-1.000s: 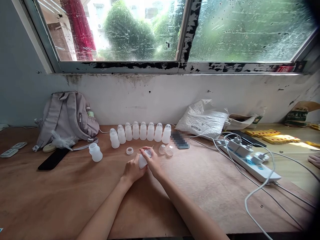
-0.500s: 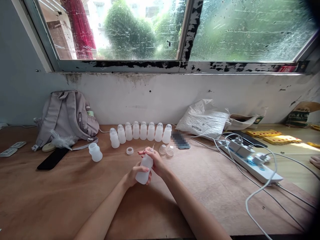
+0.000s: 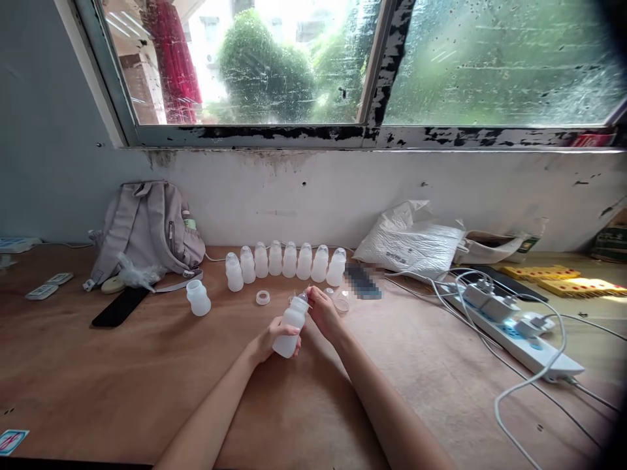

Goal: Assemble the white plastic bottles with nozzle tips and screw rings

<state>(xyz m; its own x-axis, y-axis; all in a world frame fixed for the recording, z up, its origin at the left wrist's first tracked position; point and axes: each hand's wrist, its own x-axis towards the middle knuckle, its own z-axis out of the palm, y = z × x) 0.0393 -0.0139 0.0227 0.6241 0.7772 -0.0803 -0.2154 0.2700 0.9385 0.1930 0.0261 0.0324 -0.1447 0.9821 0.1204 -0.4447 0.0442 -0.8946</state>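
Note:
My left hand (image 3: 274,339) is wrapped round a frosted white baby bottle (image 3: 288,333), held tilted above the table with its top leaning right. At the bottle's mouth, the fingers of my right hand (image 3: 323,311) pinch a small translucent piece that looks like a nipple (image 3: 302,297); my fingertips partly hide it. A white collar ring (image 3: 262,297) lies on the table beyond the bottle. Just past my right hand are clear caps (image 3: 342,303). An uncapped bottle (image 3: 198,299) stands to the left. Several capped bottles (image 3: 290,260) form a curved row at the back.
A grey backpack (image 3: 151,222) leans on the wall at left, with a black phone (image 3: 120,308) before it. A silver mailing bag (image 3: 411,238) sits back right. A white power strip (image 3: 533,352) with loose cables spreads across the right side. Yellow parts (image 3: 541,273) lie beyond.
My right hand has shifted from over the bottle's top to its right side, uncovering the bottle's neck and the translucent piece. The whole view has swung slightly left.

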